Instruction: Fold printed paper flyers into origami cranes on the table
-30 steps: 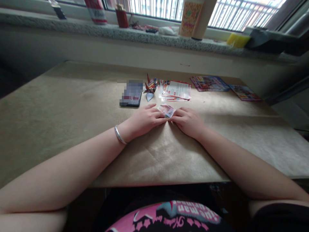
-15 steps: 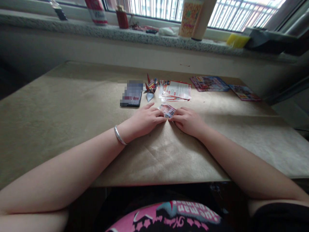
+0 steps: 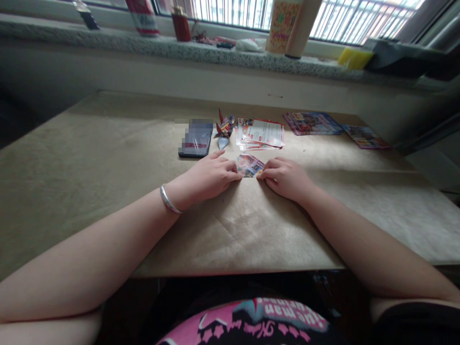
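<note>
A small folded piece of colourful printed paper [image 3: 249, 164] lies on the table between my hands, its straight edge toward me. My left hand [image 3: 215, 175] pinches its left corner, with the index finger stretched away toward the phone. At the right corner, my right hand [image 3: 282, 176] presses and grips the paper with bent fingers. Just beyond stand a folded paper figure [image 3: 224, 128] with pointed tips and a stack of printed sheets [image 3: 266, 133], white side up on top. A dark phone [image 3: 197, 139] lies left of the figure.
Farther right on the table [image 3: 108, 143] lie a fan of printed sheets [image 3: 312, 123] and another small pile [image 3: 364, 137]. Along the stone windowsill [image 3: 215, 52] stand a red bottle [image 3: 181, 26], a patterned cup [image 3: 282, 28] and a yellow object [image 3: 355, 58].
My hands have moved apart along the near edge of the paper, left hand leftward and right hand slightly rightward. More of the printed paper shows between them.
</note>
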